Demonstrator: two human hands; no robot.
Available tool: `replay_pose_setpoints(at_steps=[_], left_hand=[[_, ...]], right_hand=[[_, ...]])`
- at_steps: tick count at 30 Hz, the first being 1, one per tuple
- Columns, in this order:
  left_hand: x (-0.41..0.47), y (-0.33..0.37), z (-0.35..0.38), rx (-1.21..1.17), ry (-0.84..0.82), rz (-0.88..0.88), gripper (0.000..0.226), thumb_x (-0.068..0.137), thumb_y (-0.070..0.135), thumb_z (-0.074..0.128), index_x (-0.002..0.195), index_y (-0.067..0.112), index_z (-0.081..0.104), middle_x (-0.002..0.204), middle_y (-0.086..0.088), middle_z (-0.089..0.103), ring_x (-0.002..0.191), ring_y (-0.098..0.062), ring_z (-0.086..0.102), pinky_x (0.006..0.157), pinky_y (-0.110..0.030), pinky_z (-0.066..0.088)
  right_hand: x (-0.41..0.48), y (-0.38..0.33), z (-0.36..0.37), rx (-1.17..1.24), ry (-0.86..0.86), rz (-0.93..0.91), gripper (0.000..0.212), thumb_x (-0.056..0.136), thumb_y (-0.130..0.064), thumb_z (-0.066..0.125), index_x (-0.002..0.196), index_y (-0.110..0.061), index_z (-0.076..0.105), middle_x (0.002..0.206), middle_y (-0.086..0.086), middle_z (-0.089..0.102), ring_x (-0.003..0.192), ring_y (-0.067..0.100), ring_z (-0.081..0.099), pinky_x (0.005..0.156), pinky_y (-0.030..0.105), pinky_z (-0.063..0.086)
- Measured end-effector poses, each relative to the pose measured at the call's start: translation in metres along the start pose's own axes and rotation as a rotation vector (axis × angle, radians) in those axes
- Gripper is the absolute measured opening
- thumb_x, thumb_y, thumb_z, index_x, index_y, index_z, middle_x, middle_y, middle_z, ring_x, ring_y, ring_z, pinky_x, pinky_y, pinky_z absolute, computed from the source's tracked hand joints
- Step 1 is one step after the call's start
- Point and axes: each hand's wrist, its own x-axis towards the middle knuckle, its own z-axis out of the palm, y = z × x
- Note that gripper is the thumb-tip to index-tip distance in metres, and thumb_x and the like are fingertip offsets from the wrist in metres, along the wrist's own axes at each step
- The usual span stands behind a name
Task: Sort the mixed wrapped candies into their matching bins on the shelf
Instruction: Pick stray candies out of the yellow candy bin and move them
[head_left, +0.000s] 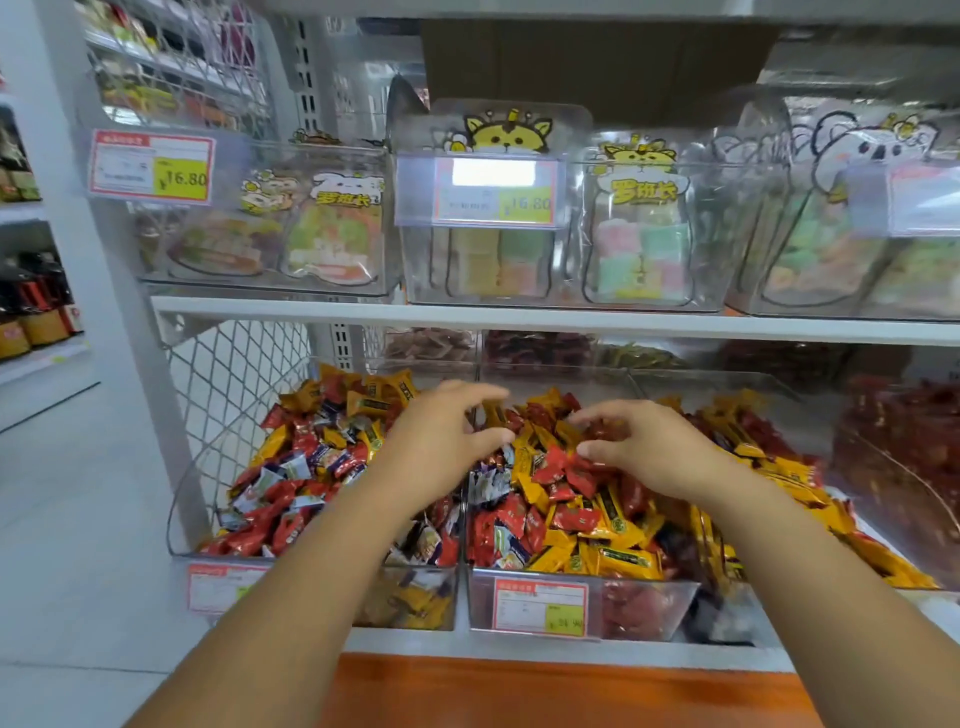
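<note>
Two clear plastic bins sit side by side on the lower shelf, heaped with wrapped candies. The left bin (182, 540) holds red, white-blue and some yellow candies (291, 467). In the middle bin (649, 597) lie yellow and red candies (566, 509) with a few white-blue ones. My left hand (441, 441) hovers over the divide between the bins, fingers spread and loosely bent, holding nothing that I can see. My right hand (644, 447) is over the middle bin with fingers bent down; thumb and fingertips touch the red candies there.
A third bin (883, 566) of yellow candies lies to the right, then a bin of red packets (904, 441). Above, a white shelf (519, 314) carries clear boxes of bagged sweets with price tags (150, 166). A wire mesh side panel (234, 384) closes the left end. An orange ledge (519, 691) runs below.
</note>
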Motion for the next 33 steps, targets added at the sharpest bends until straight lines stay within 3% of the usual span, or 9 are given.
replay_pose_setpoints(at_steps=[5,10,14,19,22,24,27,30,33], left_hand=[[-0.018,-0.041,-0.042,0.063,-0.066,-0.116,0.035,0.087,0.037,0.067,0.122,0.039,0.061,0.102,0.014,0.06,0.087,0.001,0.055,0.072,-0.019,0.041],[-0.041,-0.083,-0.073,0.099,-0.166,-0.201,0.037,0.084,0.029,0.073,0.121,0.03,0.065,0.123,0.013,0.063,0.103,-0.001,0.057,0.084,-0.016,0.041],[-0.054,-0.108,-0.084,0.13,-0.209,-0.242,0.042,0.083,0.025,0.074,0.123,0.027,0.064,0.124,0.01,0.064,0.105,-0.002,0.057,0.089,-0.017,0.041],[-0.061,-0.125,-0.092,0.179,-0.21,-0.249,0.037,0.085,0.027,0.072,0.121,0.028,0.064,0.112,0.01,0.061,0.105,-0.007,0.058,0.096,-0.027,0.046],[-0.061,-0.127,-0.093,0.29,-0.226,-0.196,0.028,0.087,0.027,0.069,0.113,0.017,0.068,0.111,-0.002,0.063,0.102,-0.018,0.058,0.093,-0.036,0.046],[-0.061,-0.128,-0.093,0.323,-0.249,-0.19,0.029,0.089,0.031,0.067,0.114,0.017,0.067,0.114,-0.003,0.061,0.104,-0.019,0.056,0.093,-0.036,0.045],[-0.061,-0.129,-0.1,0.293,-0.243,-0.195,0.031,0.086,0.042,0.066,0.107,0.02,0.07,0.11,-0.001,0.06,0.098,-0.016,0.057,0.088,-0.033,0.047],[-0.063,-0.128,-0.103,0.223,-0.307,-0.25,0.036,0.076,0.054,0.071,0.096,0.025,0.071,0.095,0.008,0.062,0.084,-0.006,0.058,0.073,-0.022,0.048],[-0.064,-0.127,-0.096,0.267,-0.416,-0.263,0.029,0.075,0.052,0.074,0.089,0.027,0.069,0.082,0.013,0.063,0.074,-0.003,0.057,0.063,-0.019,0.043]], right_hand=[[0.003,-0.033,0.0,0.037,0.014,-0.136,0.023,0.09,-0.027,0.065,0.112,-0.034,0.067,0.119,-0.014,0.063,0.103,-0.001,0.052,0.087,0.017,0.035],[0.013,-0.092,0.032,0.009,-0.093,-0.322,0.017,0.091,-0.026,0.064,0.102,-0.038,0.069,0.111,-0.017,0.065,0.107,0.003,0.057,0.087,0.021,0.043],[0.036,-0.119,0.072,-0.164,-0.23,-0.37,0.027,0.095,-0.018,0.059,0.119,-0.027,0.066,0.128,-0.009,0.061,0.118,0.009,0.054,0.09,0.019,0.04],[0.069,-0.125,0.101,-0.332,-0.271,-0.304,0.045,0.094,-0.006,0.054,0.132,-0.031,0.055,0.143,-0.002,0.047,0.129,0.02,0.044,0.1,0.032,0.04],[0.081,-0.128,0.101,-0.409,-0.308,-0.247,0.065,0.091,0.002,0.051,0.142,-0.036,0.039,0.15,0.0,0.038,0.127,0.023,0.046,0.097,0.034,0.046],[0.083,-0.129,0.101,-0.418,-0.31,-0.209,0.072,0.089,0.004,0.047,0.146,-0.037,0.03,0.152,0.0,0.037,0.121,0.023,0.05,0.079,0.028,0.05],[0.086,-0.126,0.106,-0.445,-0.249,-0.216,0.079,0.085,0.007,0.046,0.149,-0.035,0.024,0.149,0.002,0.04,0.119,0.025,0.051,0.069,0.024,0.038],[0.084,-0.124,0.108,-0.404,-0.153,-0.239,0.08,0.083,0.01,0.048,0.149,-0.031,0.028,0.146,0.005,0.043,0.124,0.025,0.049,0.075,0.023,0.037],[0.078,-0.121,0.105,-0.202,-0.087,-0.278,0.058,0.088,0.001,0.056,0.135,-0.031,0.045,0.118,0.001,0.059,0.099,0.019,0.059,0.067,0.025,0.047]])
